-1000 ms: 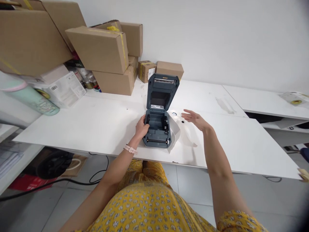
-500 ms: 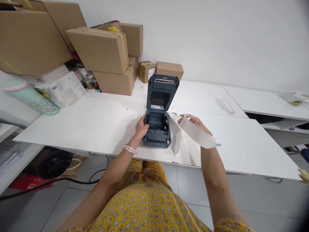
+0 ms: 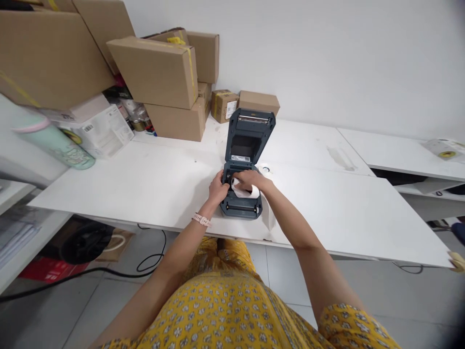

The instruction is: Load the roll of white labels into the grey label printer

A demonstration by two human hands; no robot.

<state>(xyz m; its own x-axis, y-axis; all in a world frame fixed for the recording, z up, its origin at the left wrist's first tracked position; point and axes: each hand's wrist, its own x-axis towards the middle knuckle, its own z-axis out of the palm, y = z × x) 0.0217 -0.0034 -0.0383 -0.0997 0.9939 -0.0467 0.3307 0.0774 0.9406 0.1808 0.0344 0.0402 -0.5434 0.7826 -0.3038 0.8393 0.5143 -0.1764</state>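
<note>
A dark grey label printer (image 3: 240,211) stands on the white table with its lid (image 3: 250,138) raised. My left hand (image 3: 218,189) grips the printer's left side, thumb over the rim of the bay. Inside the bay, my right hand (image 3: 250,178) is closed on a white label roll (image 3: 249,192), whose core end faces left. The right fingers partly cover the roll. Beside the printer's right side, a loose white paper strip (image 3: 268,215) lies on the table. Another white roll (image 3: 266,169) shows behind my right wrist.
Cardboard boxes (image 3: 156,72) are stacked at the back left, with two smaller ones behind the printer. A mint tumbler (image 3: 65,145) and white box (image 3: 103,131) stand at the left. The white table (image 3: 327,208) ends at a front edge near my body.
My right hand has moved left with the label roll, from beside the printer into its open bay. My left hand keeps its grip on the printer's left side.
</note>
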